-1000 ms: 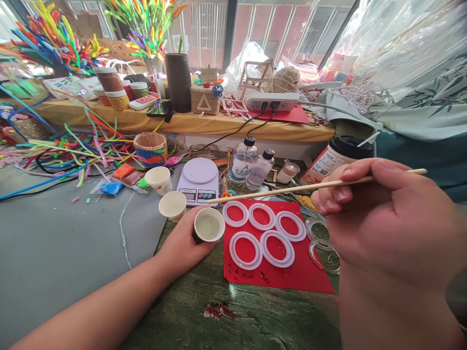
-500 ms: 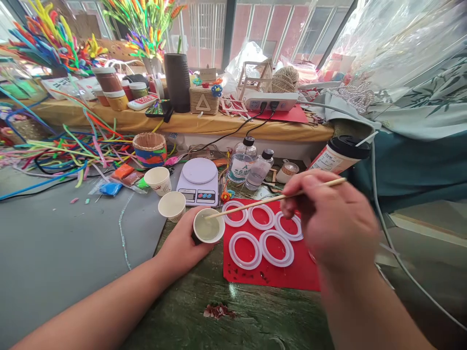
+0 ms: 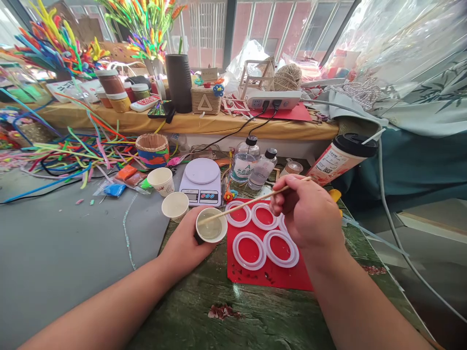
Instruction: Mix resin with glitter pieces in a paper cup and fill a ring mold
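My left hand [image 3: 189, 238] is wrapped round a paper cup [image 3: 218, 237] that holds a cloudy, pale liquid. Pinched in my right hand [image 3: 310, 209] is a thin wooden stick [image 3: 251, 201], slanting down to the left with its tip inside the cup. Under and beside my right hand, several white oval ring molds [image 3: 249, 250] lie on a red sheet [image 3: 270, 281]; my hand covers part of them. Two more paper cups, one nearer [image 3: 175, 206] and one farther [image 3: 161, 181], stand left of the held cup.
A digital kitchen scale [image 3: 202, 172] stands behind the cups. Beside it are two clear bottles, one larger [image 3: 243, 163] and one smaller [image 3: 262, 170]. A lidded drink cup [image 3: 339, 158] leans at the right. Colourful pipe cleaners [image 3: 73, 150] spread across the left.
My right hand has moved left towards the cup, and the stick's tip has gone farther to the cup's left side. The view has shifted slightly. My left hand still grips the cup.
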`<state>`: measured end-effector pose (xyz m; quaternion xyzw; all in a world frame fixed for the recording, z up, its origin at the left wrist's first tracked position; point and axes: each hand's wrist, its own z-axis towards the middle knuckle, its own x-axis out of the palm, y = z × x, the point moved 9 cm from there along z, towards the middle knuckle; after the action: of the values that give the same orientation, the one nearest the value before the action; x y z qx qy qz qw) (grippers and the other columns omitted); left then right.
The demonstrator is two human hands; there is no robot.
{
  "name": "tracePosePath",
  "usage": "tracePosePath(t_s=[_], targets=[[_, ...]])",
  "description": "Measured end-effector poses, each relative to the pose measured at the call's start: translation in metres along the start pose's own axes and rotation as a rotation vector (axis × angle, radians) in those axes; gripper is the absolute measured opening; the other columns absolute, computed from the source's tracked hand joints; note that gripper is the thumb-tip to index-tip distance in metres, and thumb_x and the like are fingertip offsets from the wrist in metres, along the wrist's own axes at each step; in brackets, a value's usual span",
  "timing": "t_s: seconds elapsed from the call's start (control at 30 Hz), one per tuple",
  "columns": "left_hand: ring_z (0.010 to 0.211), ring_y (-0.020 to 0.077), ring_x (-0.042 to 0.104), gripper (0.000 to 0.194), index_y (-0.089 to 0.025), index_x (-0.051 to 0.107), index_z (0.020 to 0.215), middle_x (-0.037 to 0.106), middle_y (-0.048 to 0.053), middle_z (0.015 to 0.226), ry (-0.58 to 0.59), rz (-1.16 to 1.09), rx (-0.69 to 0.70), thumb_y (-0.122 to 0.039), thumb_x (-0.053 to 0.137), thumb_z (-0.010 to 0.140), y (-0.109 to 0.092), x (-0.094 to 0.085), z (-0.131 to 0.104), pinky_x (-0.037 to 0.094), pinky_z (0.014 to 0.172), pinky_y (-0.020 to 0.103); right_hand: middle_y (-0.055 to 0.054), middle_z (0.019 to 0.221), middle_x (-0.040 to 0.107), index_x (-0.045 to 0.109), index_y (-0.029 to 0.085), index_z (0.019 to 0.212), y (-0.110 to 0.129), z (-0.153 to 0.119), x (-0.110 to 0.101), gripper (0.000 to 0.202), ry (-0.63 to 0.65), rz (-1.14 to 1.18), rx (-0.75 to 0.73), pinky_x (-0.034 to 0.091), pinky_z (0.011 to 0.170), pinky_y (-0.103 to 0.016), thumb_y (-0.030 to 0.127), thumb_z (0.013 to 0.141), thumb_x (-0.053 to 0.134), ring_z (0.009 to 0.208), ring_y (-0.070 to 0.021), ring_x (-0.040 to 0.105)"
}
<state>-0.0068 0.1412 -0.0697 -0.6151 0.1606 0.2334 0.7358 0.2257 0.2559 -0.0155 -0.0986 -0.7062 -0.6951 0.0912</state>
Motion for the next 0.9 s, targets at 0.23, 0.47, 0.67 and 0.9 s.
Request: tracePosePath(t_s=[0.23,0.47,0.67,0.9], targets=[[0.134,0.0333,0.071,0.055,-0.027,0.063,0.139,0.074,0.010,0.142,-0.003,-0.012,-0.027,-0.028,0.080,0.088,0.000,0.000,0.001,0.058,0.116,0.052,0.002,0.052,0.051,0.071,0.022,0.060,0.031,-0.008,-0.009,0.022,-0.097,0.107,-0.110,0.039,0.041,-0.025,0.027,0.082,0.071,0.044,-0.0125,0.049],[0.134,0.0330,0.071,0.053,-0.027,0.063,0.140,0.075,0.010,0.142,-0.012,-0.010,-0.013,-0.029,0.079,0.089,0.000,-0.001,0.002,0.059,0.115,0.051,0.000,0.055,0.052,0.072,0.022,0.058,0.049,-0.011,-0.018,0.030,-0.142,0.162,-0.145,0.036,0.042,-0.025,0.019,0.086,0.063,0.047,-0.0123,0.048],[0.136,0.0345,0.071,0.054,-0.027,0.064,0.140,0.074,0.011,0.144,-0.017,0.006,-0.029,-0.029,0.080,0.088,0.004,0.001,0.001,0.060,0.115,0.053,0.000,0.051,0.046,0.067,0.026,0.059,0.058,-0.007,-0.019,0.023,-0.051,0.182,-0.136,0.032,0.042,-0.031,0.021,0.081,0.068,0.044,-0.0156,0.042],[0.134,0.0351,0.072,0.055,-0.026,0.064,0.138,0.076,0.011,0.141,-0.021,0.005,-0.031,-0.028,0.081,0.086,-0.001,-0.001,0.000,0.061,0.113,0.052,-0.002,0.047,0.043,0.067,0.026,0.054,0.060,-0.009,-0.024,0.032,-0.156,0.215,-0.086,0.030,0.044,-0.030,0.019,0.085,0.060,0.045,-0.0158,0.039]])
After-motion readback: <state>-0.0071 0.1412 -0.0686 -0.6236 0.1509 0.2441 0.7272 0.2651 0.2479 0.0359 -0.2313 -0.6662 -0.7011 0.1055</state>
